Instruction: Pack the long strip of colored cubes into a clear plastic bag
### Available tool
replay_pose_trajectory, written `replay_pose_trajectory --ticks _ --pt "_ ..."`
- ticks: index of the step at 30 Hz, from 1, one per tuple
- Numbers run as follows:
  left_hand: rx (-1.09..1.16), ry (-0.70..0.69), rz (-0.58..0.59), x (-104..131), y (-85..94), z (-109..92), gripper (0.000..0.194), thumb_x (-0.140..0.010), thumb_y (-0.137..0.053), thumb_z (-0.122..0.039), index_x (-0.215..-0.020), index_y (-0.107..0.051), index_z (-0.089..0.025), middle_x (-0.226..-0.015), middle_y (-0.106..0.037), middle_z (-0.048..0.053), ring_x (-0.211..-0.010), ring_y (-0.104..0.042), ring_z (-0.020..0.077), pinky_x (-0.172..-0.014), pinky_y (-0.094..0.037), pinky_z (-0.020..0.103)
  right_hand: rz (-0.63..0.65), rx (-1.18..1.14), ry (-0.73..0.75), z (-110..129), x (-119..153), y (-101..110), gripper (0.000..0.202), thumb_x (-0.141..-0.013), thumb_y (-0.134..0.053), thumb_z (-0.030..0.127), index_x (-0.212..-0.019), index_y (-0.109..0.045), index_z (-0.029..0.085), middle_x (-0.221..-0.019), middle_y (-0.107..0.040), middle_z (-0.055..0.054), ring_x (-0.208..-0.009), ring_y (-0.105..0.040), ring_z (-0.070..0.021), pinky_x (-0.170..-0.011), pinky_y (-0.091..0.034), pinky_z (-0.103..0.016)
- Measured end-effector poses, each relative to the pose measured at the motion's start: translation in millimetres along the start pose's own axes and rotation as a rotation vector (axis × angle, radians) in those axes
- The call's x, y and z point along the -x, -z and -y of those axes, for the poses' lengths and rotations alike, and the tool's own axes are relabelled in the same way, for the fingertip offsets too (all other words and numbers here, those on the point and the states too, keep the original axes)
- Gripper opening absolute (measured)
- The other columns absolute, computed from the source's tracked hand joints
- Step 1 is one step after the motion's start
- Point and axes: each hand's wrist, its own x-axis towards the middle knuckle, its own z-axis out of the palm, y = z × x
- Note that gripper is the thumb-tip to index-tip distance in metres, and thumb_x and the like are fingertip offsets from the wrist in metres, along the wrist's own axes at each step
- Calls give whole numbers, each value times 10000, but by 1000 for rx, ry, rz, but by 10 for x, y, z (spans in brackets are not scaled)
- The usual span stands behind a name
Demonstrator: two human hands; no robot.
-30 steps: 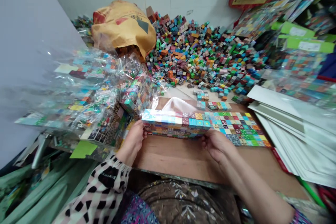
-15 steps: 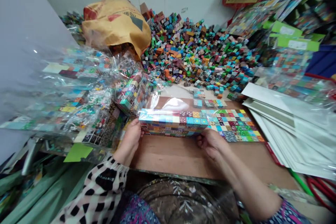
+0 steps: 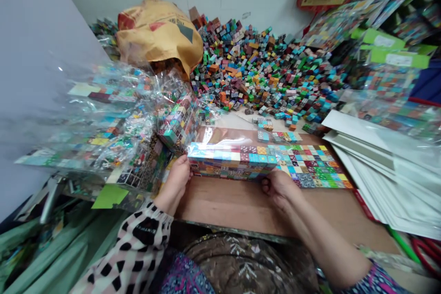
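A long block of patterned cubes in clear plastic film point(image 3: 230, 163) stands on the brown board point(image 3: 227, 202) in front of me. My left hand point(image 3: 180, 172) grips its left end, fingers closed at the corner. At the lower right corner, my right hand point(image 3: 277, 186) is closed in a pinch on the block's wrap. Loose film rises behind the block and catches the light. Just right of it, a flat layer of coloured cubes point(image 3: 313, 165) lies on the board, with short rows of cubes point(image 3: 279, 136) behind.
Loose cubes point(image 3: 255, 69) are heaped along the wall beside a yellow sack point(image 3: 160, 34). Film-wrapped packs point(image 3: 117, 133) crowd the left side. White sheets point(image 3: 382, 174) are stacked at the right, near red-handled scissors point(image 3: 427, 255).
The whole view has shifted slightly, so things appear a little farther right. Both hands keep their hold on the wrapped block, which otherwise looks almost unchanged.
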Motion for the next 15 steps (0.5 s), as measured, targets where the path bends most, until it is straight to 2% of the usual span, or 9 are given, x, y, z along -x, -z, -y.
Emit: replay_pose_trajectory --ticks 5,8,11,15 --pt "-25 -104 -5 22 -46 -4 144 -629 -547 -139 -716 -646 -199 -565 -601 -24 -525 -445 109 -475 -289 198 -4 -12 -3 4 17 0 159 -626 -533 88 -678 -434 201 -482 -414 74 -372 -351 -55 -352 -246 -138" --pt "-24 -122 -18 41 -56 -10 134 -632 -543 -121 -677 -640 -202 -565 -590 -21 -587 -482 129 -504 -322 198 3 -20 -12 3 11 1 163 -605 -512 79 -695 -448 199 -495 -426 68 -378 -352 -56 -350 -244 -133" --pt "-11 -93 -29 36 -49 -4 142 -617 -541 -86 -631 -615 -206 -547 -560 -24 -636 -517 147 -529 -351 200 12 -26 -18 -4 -1 5 176 -587 -494 71 -701 -453 198 -506 -425 66 -378 -351 -58 -346 -240 -133" --pt "30 29 2 -44 -15 67 213 -587 -541 -48 -700 -627 -207 -639 -617 -30 -714 -557 149 -589 -394 192 18 -32 -24 -5 0 6 157 -601 -498 81 -688 -441 198 -504 -411 65 -380 -346 -55 -347 -235 -131"
